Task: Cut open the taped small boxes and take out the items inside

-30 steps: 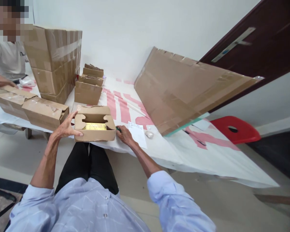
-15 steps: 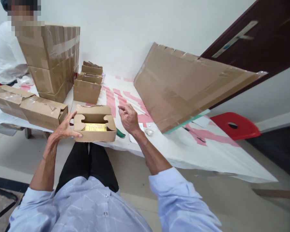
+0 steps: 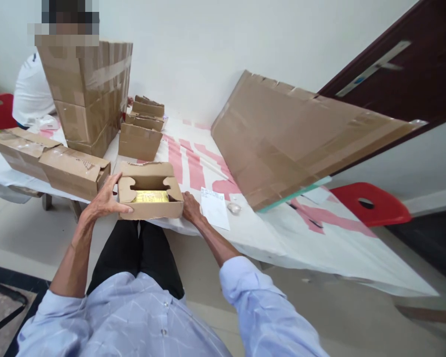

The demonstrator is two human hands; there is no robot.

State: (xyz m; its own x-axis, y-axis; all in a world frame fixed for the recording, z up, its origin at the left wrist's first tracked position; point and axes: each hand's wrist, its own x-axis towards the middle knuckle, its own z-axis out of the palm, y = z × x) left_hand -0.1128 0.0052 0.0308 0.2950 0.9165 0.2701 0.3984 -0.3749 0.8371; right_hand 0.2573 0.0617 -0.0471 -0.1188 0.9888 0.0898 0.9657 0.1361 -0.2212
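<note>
An open cardboard box sits at the table's front edge, its end flaps notched and its back flap raised. Inside it lies a yellow printed pack. My left hand grips the box's left end, thumb on the front wall and fingers behind. Close against the right end of the box is my right hand, its fingers curled and partly hidden; what they hold cannot be made out. Just right of that hand, a white paper with writing lies on the cloth.
Several open cardboard boxes stand behind. Left are long taped boxes and a tall carton stack, with a person in white beyond. A large cardboard sheet leans at right, near a red stool and a small clear item.
My right hand has come down and left to the box's right end, over the spot where a green object lay. The paper is now uncovered. The view has shifted slightly.
</note>
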